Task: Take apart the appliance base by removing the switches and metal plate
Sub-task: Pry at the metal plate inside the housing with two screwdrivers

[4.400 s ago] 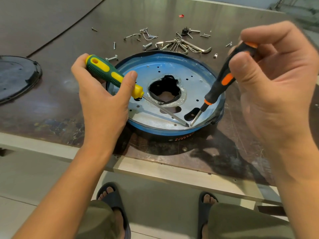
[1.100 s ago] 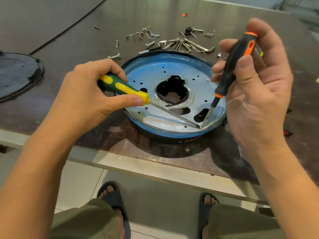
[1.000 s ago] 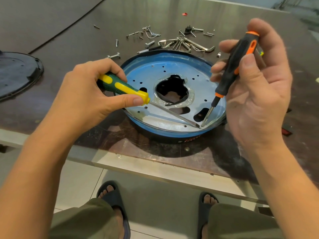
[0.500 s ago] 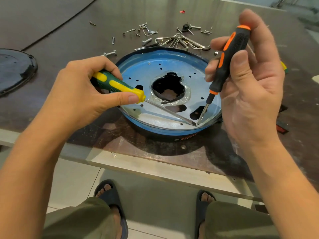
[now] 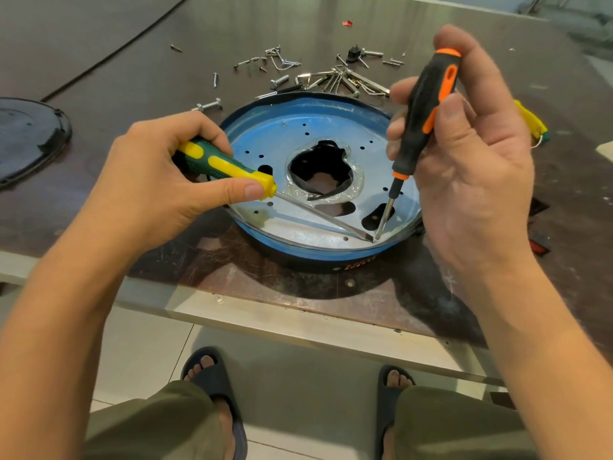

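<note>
Round blue appliance base [image 5: 308,109] flat on surface [image 5: 99,78] near front edge, metal plate [image 5: 292,227] seated inside. Left hand [image 5: 149,184] fingers [image 5: 199,127] curled round green-yellow screwdriver [image 5: 219,164], shaft low across plate. Right hand [image 5: 474,174] pinching black-orange screwdriver [image 5: 421,107], steeply tilted. Both tips meeting at plate's near-right rim. Loose screws and hex keys [image 5: 335,78] just behind base; black lid [image 5: 30,134] well left.

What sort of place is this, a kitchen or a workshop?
Probably a repair bench: a scratched table strewn with loose screws and hex keys, and a yellow-green screwdriver and an orange-black screwdriver working at a blue appliance base.
</note>
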